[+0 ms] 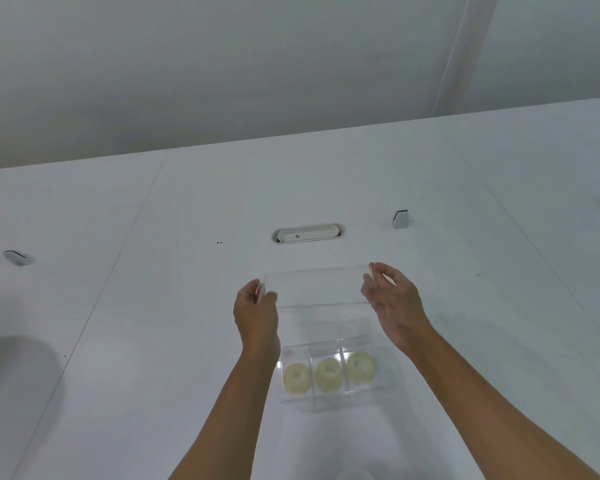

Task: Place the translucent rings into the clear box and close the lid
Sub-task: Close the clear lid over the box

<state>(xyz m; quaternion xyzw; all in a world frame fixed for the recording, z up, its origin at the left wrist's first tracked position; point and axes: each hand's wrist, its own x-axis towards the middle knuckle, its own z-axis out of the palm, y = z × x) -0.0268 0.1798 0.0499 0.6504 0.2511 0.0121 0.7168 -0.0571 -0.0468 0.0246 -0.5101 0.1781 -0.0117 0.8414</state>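
A clear box (381,382) with three compartments sits on the white table in front of me. Three yellowish translucent rings lie in it, one per compartment: left ring (296,378), middle ring (329,374), right ring (360,367). The clear lid (317,287) is held up above and behind the box, roughly level. My left hand (257,308) pinches the lid's left edge. My right hand (392,299) holds its right edge with thumb and fingers.
A white oval cable port (309,233) is set in the table beyond the lid. A small bracket (400,219) stands at the back right, another (18,258) at the left. Two tiny dark dots (219,242) mark the surface.
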